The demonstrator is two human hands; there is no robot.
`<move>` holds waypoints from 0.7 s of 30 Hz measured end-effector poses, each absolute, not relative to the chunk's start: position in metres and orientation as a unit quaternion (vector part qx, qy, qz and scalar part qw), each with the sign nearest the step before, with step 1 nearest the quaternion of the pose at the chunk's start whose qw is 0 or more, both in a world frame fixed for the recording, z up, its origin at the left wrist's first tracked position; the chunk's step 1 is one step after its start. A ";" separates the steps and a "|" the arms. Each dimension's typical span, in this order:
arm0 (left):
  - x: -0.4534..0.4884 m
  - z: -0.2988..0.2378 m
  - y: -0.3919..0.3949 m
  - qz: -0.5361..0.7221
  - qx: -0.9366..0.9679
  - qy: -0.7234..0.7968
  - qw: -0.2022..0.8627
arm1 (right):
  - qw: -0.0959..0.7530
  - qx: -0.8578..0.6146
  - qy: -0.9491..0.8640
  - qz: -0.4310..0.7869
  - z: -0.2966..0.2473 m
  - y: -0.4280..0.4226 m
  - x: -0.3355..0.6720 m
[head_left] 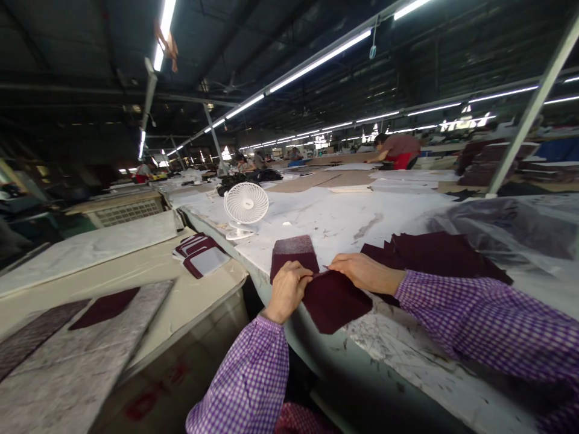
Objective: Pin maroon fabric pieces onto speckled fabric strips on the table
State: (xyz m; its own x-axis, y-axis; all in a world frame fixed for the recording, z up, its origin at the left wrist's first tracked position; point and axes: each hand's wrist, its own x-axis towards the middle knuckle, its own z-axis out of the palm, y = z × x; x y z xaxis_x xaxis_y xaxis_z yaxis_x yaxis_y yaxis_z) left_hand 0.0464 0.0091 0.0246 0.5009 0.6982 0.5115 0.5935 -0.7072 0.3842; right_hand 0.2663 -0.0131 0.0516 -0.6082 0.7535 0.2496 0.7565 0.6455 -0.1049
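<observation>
A dark maroon fabric piece [337,301] lies on the white worktable [407,349], hanging slightly over its near edge. My left hand [287,289] is closed in a pinch on that piece's upper left corner. My right hand [362,271] rests on its top edge with the fingers pressed down and pinched toward the left hand. Just behind my left hand lies another maroon piece [294,253] with a paler, speckled top. A spread stack of maroon pieces [434,253] sits behind my right wrist. Both sleeves are purple checked.
A small white desk fan [246,208] stands on the table behind the pieces. A clear plastic bag [511,226] of dark cloth lies at right. A lower table [136,289] at left carries bordered fabric pieces [201,253]. Other people work at far tables; a metal post [529,114] rises right.
</observation>
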 end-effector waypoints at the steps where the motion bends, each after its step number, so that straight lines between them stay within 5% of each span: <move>1: 0.041 0.024 0.009 0.343 0.856 0.377 0.087 | 0.138 -0.418 -0.898 -0.001 0.050 -0.012 0.267; 21: 0.020 0.016 0.000 0.321 0.888 0.323 -0.067 | -0.073 -0.426 -0.899 -0.069 0.081 -0.024 0.231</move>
State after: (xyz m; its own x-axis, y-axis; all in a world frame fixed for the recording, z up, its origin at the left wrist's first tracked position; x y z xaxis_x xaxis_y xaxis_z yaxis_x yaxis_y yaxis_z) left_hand 0.0196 0.0001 0.0163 0.5853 0.5307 0.6130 0.6168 -0.7822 0.0883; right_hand 0.2311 -0.0236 0.0806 -0.6259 0.7764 -0.0733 0.7561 0.6272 0.1867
